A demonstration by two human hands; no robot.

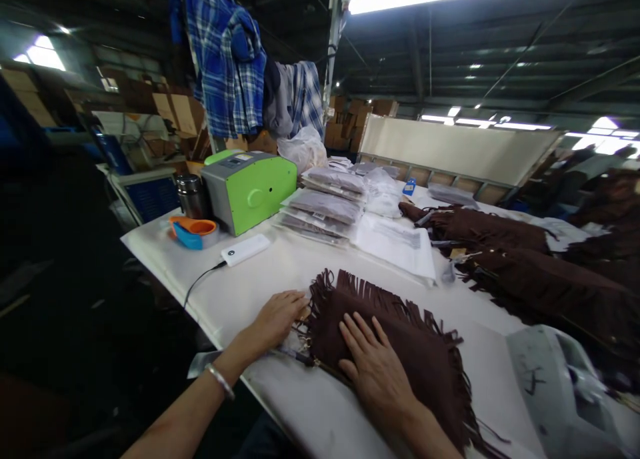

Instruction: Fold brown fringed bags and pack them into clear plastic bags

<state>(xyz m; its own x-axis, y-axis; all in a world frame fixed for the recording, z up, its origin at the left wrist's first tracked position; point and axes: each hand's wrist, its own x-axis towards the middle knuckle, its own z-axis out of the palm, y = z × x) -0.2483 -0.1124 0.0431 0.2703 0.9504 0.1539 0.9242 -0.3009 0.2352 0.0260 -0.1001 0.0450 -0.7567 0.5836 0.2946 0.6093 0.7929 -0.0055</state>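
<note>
A dark brown fringed bag (425, 352) lies flat on the white table in front of me, its fringe spread along the far edge and right end. My right hand (373, 362) rests palm down on it, fingers outstretched and somewhat apart. At the bag's left end lies my left hand (283, 319), palm down with its fingers extended close together over the corner. Under and beside those fingertips show a small tan tag and some clear plastic, partly hidden. Metal fittings and a zip edge run along the bag's near side.
More brown fringed bags (545, 282) are piled at right, behind a grey tape dispenser-like device (545, 385). Packed plastic bags (325, 205) are stacked at the back, near a green-grey machine (255, 192). A white power bank (245, 250), orange cup (197, 227) and steel flask (190, 195) stand left.
</note>
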